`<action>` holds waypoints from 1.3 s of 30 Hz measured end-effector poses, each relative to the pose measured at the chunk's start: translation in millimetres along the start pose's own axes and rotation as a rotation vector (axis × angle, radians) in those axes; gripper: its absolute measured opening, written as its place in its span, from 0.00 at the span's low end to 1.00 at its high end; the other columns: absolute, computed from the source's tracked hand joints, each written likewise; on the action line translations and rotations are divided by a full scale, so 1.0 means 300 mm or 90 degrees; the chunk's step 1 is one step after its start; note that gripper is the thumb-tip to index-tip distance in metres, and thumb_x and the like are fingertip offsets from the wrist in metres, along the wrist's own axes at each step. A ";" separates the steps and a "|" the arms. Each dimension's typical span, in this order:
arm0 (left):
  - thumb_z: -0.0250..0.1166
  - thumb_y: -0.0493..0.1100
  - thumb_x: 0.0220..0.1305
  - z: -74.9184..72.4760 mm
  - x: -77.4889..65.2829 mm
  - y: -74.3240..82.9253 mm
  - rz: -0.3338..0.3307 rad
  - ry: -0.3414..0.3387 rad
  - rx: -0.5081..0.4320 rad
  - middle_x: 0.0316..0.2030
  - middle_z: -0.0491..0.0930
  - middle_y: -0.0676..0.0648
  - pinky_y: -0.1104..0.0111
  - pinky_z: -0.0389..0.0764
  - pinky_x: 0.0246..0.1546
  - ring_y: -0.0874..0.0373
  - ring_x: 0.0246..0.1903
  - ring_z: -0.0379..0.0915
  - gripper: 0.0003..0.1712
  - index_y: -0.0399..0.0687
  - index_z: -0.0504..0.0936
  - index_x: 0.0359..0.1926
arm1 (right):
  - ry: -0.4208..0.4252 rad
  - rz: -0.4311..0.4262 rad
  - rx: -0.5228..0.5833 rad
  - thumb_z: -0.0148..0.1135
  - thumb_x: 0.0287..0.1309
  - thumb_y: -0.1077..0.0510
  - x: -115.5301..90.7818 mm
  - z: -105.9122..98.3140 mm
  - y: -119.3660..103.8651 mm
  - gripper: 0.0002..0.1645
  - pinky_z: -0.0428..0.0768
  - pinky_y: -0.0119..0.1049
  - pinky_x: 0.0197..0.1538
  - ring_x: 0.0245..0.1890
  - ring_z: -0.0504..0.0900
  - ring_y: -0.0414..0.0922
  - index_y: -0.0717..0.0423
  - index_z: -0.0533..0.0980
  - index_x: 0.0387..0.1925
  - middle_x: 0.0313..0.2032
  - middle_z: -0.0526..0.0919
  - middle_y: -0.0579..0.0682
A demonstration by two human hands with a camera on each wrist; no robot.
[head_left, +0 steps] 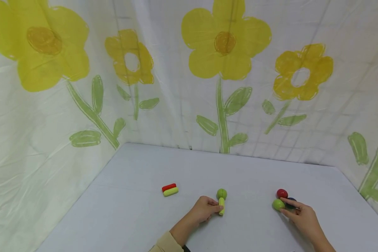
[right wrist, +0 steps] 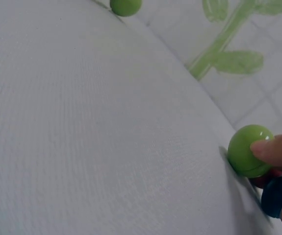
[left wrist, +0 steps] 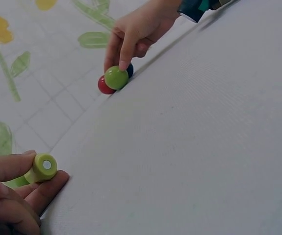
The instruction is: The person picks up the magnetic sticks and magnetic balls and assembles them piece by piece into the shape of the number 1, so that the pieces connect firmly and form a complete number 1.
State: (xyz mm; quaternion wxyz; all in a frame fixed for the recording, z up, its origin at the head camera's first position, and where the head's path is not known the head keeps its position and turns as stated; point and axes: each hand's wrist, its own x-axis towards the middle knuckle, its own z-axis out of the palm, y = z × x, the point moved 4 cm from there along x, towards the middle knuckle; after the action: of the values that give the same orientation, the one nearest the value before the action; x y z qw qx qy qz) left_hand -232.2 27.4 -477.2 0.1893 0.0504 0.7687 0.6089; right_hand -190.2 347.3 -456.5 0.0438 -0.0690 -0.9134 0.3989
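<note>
My left hand pinches a short yellow-green rod between thumb and fingers. The rod's far end meets a green ball on the table. A pale round disc shows in the rod's near end in the left wrist view. Over on the right, my right hand holds another green ball with thumb and forefinger; the thumb lies on its side in the right wrist view. Touching or very near that ball are a red ball and a dark blue ball, the blue one partly hidden by my fingers.
A red rod and a second yellow-green rod lie side by side on the left of the white table. A white curtain with yellow flowers hangs behind the table's back edge.
</note>
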 end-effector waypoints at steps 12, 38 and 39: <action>0.69 0.39 0.60 0.002 -0.003 0.002 0.008 0.002 -0.011 0.20 0.74 0.55 0.79 0.57 0.11 0.68 0.11 0.55 0.07 0.37 0.83 0.34 | 0.041 -0.055 -0.001 0.73 0.50 0.62 -0.007 0.012 -0.014 0.26 0.61 0.28 0.17 0.13 0.61 0.34 0.69 0.78 0.50 0.12 0.63 0.44; 0.69 0.39 0.61 0.002 -0.003 0.001 0.007 0.001 -0.007 0.20 0.74 0.55 0.79 0.57 0.11 0.68 0.11 0.54 0.08 0.37 0.83 0.35 | -0.043 -0.066 -0.068 0.73 0.50 0.59 -0.004 0.014 -0.021 0.29 0.64 0.30 0.20 0.17 0.63 0.37 0.68 0.77 0.53 0.15 0.66 0.46; 0.69 0.39 0.61 0.003 -0.003 0.000 0.005 0.001 -0.007 0.20 0.74 0.55 0.79 0.57 0.11 0.68 0.11 0.54 0.07 0.37 0.83 0.35 | -0.045 -0.067 -0.067 0.74 0.50 0.59 -0.005 0.013 -0.021 0.29 0.64 0.30 0.20 0.17 0.63 0.38 0.68 0.77 0.53 0.15 0.66 0.46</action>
State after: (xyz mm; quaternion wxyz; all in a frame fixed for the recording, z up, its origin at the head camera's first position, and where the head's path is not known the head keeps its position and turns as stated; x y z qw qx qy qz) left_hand -231.2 27.8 -477.1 0.1864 0.0522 0.7653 0.6139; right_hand -189.8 339.8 -454.5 0.0289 -0.0090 -0.9364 0.3496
